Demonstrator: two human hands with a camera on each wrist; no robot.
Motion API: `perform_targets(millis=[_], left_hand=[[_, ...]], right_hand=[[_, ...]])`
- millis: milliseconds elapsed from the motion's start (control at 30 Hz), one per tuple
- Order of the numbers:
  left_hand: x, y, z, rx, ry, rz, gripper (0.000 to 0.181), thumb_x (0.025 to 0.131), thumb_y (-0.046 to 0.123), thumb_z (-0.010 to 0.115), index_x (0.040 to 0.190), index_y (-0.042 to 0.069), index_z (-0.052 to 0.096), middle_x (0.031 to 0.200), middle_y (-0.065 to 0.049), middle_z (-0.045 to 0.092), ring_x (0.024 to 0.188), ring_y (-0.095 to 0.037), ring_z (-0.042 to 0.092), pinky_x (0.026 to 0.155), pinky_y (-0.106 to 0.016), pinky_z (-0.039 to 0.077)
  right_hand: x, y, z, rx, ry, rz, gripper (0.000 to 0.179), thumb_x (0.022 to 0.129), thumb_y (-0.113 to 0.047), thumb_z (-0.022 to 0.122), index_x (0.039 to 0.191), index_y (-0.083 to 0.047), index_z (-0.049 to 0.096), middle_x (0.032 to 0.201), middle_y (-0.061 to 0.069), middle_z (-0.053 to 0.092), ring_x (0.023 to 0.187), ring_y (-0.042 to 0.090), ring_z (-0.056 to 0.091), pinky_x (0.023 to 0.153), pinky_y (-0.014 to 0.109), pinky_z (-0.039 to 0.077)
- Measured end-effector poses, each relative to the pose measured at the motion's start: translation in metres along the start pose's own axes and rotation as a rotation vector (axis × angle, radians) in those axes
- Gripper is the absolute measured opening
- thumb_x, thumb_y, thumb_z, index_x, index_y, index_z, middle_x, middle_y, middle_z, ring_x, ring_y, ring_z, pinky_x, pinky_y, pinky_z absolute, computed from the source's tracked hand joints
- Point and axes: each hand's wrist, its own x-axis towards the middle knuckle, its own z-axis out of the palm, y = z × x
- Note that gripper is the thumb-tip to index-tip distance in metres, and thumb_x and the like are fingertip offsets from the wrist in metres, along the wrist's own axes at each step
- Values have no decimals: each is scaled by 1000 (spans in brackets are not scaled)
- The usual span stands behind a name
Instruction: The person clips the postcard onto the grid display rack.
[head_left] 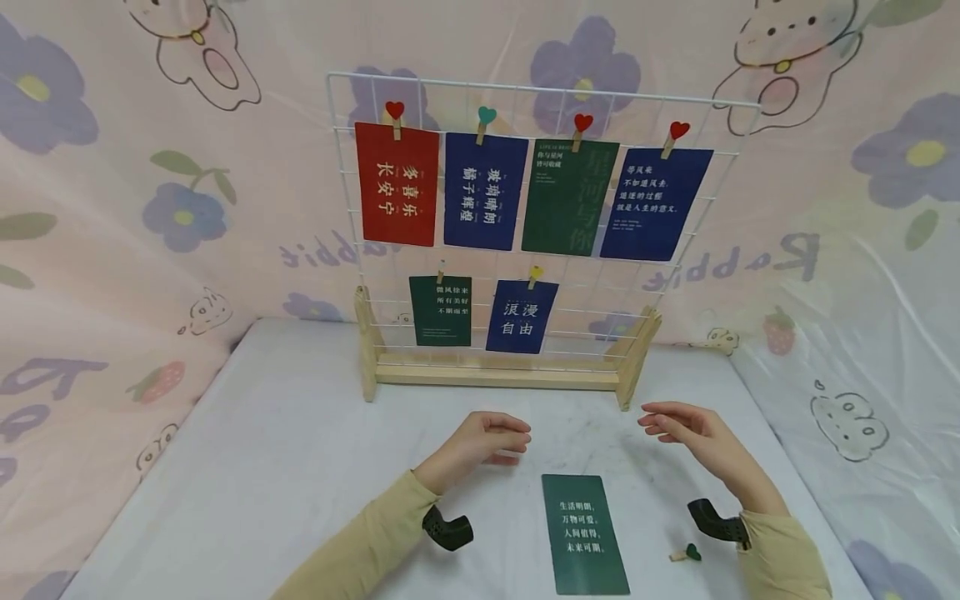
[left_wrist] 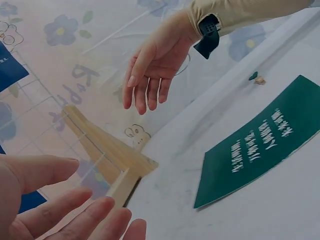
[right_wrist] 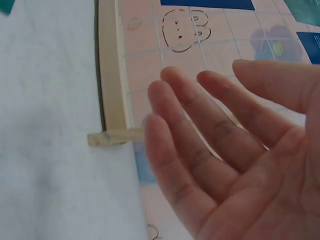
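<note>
My left hand (head_left: 480, 446) hovers above the table in front of the rack, its fingers loosely bent and holding nothing. My right hand (head_left: 693, 433) is raised likewise near the rack's right foot, palm visible and bare in the right wrist view. Below and between them a green card (head_left: 585, 533) with white writing lies flat. To its right is a small wooden clip with a dark green heart (head_left: 692, 552), lying beneath the right wrist. A white wire grid rack (head_left: 540, 87) on a wooden stand (head_left: 495, 377) holds clipped cards in two rows.
The upper row has a red card (head_left: 397, 185), a blue card (head_left: 483, 192), a green card (head_left: 570, 197) and another blue card (head_left: 656, 204). Below hang a smaller green card (head_left: 440, 321) and a smaller blue card (head_left: 521, 317). Patterned cloth surrounds the white table (head_left: 300, 450).
</note>
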Motion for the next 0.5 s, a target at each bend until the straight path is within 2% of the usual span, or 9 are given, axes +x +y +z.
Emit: perform_targets(millis=[200, 367, 500], left_hand=[[-3, -13, 7, 4, -21, -12, 32, 90, 12, 67, 115, -7, 62, 111, -21, 65, 95, -27, 66, 83, -41, 55], [-4, -19, 10, 9, -21, -21, 31, 89, 12, 67, 113, -7, 63, 108, -21, 66, 95, -32, 65, 80, -41, 56], [-4, -23, 13, 23, -22, -49, 30, 89, 13, 68, 112, -6, 65, 104, -19, 66, 88, -27, 65, 78, -39, 56]], right_hand=[[-16, 10, -1, -22, 4, 72, 36, 102, -21, 50, 130, 1, 54, 115, 22, 63, 99, 27, 65, 81, 26, 53], [-28, 14, -3, -24, 3, 137, 39, 101, -25, 50, 130, 1, 53, 116, 19, 64, 100, 29, 65, 80, 27, 54], [-38, 17, -7, -18, -23, 185, 43, 101, -27, 49, 132, 4, 51, 116, 21, 63, 99, 29, 65, 79, 29, 54]])
